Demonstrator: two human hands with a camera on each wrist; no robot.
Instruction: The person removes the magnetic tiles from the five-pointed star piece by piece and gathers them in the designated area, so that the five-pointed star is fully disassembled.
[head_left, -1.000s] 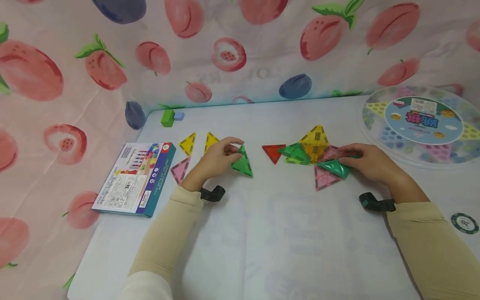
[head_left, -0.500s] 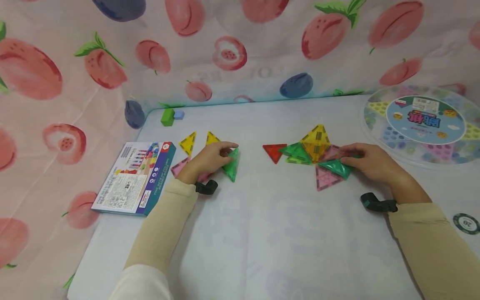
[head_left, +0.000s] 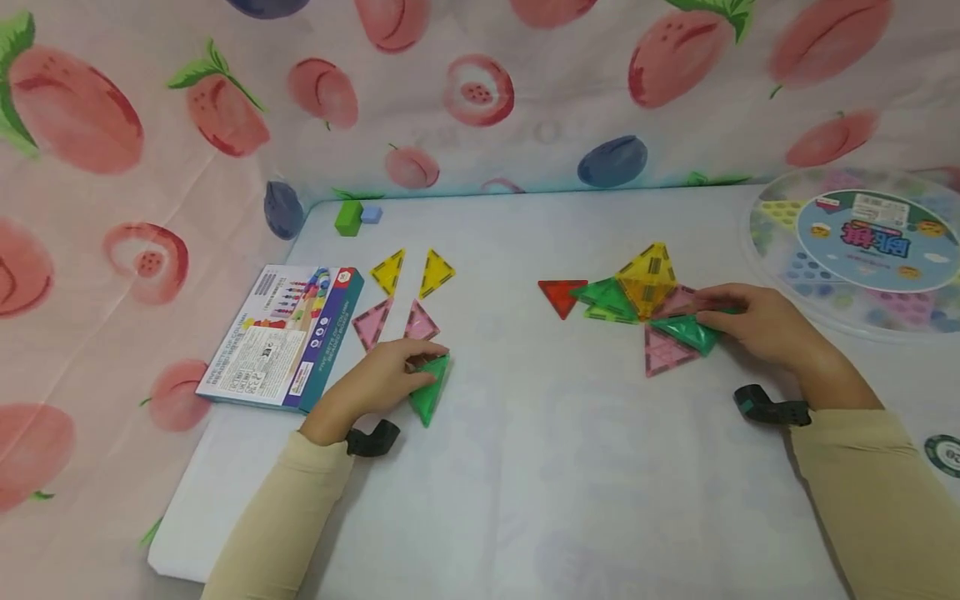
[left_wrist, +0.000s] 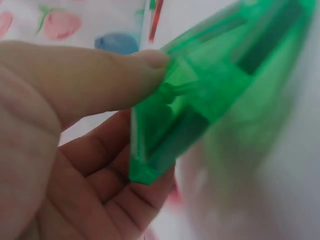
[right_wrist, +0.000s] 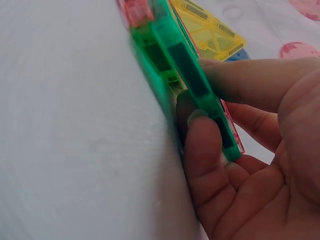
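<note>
My left hand (head_left: 378,383) pinches a green triangular magnetic tile (head_left: 432,392) between thumb and fingers. Up close in the left wrist view, the thumb presses on the face of this green tile (left_wrist: 210,85). On the right, my right hand (head_left: 768,333) grips another green triangular tile (head_left: 688,333) at the edge of a joined tile cluster. A raised yellow part (head_left: 648,279) tops the cluster, with green tiles (head_left: 606,295) and a red tile (head_left: 562,297) to its left and a pink tile (head_left: 666,352) in front. The right wrist view shows thumb and fingers around the green tile's edge (right_wrist: 187,70).
Two yellow triangles (head_left: 388,272) and two pink triangles (head_left: 371,323) lie just beyond the left hand. A boxed set (head_left: 277,337) lies at the left edge. Small blocks (head_left: 348,218) sit at the back left, a round clear game case (head_left: 862,308) at the back right.
My left hand has moved left and toward the body with the green tile, uncovering the yellow and pink triangles. My right hand keeps its hold at the cluster. The head view has shifted slightly.
</note>
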